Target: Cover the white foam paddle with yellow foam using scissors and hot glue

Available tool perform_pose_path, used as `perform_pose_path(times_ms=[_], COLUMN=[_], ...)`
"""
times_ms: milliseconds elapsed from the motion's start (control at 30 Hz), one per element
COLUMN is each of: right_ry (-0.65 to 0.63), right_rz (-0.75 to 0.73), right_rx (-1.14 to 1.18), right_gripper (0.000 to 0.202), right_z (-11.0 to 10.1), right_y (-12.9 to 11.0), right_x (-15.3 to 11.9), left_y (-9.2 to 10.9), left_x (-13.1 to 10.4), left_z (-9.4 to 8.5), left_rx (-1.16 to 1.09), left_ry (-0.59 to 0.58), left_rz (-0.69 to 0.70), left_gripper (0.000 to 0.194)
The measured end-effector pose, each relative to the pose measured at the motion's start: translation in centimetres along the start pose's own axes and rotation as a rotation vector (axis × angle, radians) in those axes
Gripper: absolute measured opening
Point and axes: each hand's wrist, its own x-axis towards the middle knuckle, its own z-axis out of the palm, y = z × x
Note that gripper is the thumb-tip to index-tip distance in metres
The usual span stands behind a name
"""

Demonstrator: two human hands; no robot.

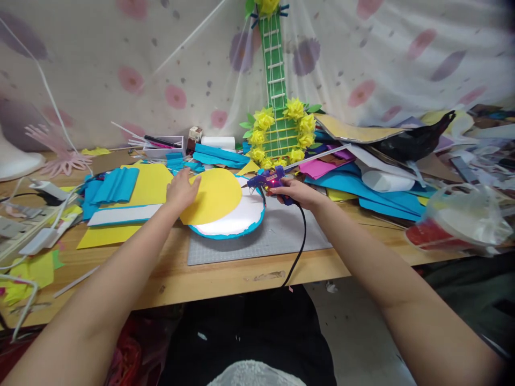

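Note:
My right hand point(292, 192) is closed round a blue glue gun point(273, 179), whose nozzle points left over a round white piece point(245, 217) with a blue edge. A yellow rounded sheet point(215, 198) overlaps the left part of the white piece. At the left edge of the yellow sheet, my left hand point(182, 190) holds it, thumb on its top side. Both pieces are above a grey cutting mat point(225, 254). A black cord hangs from the glue gun past the table's front edge.
Behind stands a green guitar shape point(276, 80) with yellow flowers. Blue crepe paper point(115, 187) and a white strip point(124, 214) lie left. Coloured sheets point(378, 187) and a lidded cup point(454, 225) are right. A power strip point(20, 230) sits far left.

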Motion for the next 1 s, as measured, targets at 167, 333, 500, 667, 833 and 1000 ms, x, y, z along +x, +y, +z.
perform_pose_path(times_ms=[167,333,500,667,833,1000], right_ry=[0.028,-0.068,-0.193,-0.232,-0.213,-0.239], right_rz=[0.006,-0.055,-0.044,-0.034,-0.014,0.006], right_rx=[0.002,-0.038,-0.119,-0.176,-0.203,-0.255], right_gripper=[0.031,0.031,0.028,0.028,0.027,0.029], right_z=[-0.3,0.3,1.3,2.7,4.7,5.9], right_y=[0.5,-0.2,-1.8,-2.4,-3.0,-3.3], right_x=[0.4,0.2,-0.4,0.1,1.0,1.7], left_y=[-3.2,-4.5,-4.7,-6.3,-8.5,-11.0], left_x=[1.4,1.5,1.2,0.2,-1.4,-1.7], left_z=[-1.6,-0.7,-0.9,-2.0,-2.8,-3.0], left_rx=[0.137,-0.014,-0.171,-0.027,-0.060,-0.228], left_ry=[-0.228,-0.164,0.058,0.206,0.263,0.381], left_rz=[-0.370,-0.396,-0.337,-0.255,-0.286,-0.308], left_gripper=[0.079,0.087,0.041,0.027,0.023,0.016])
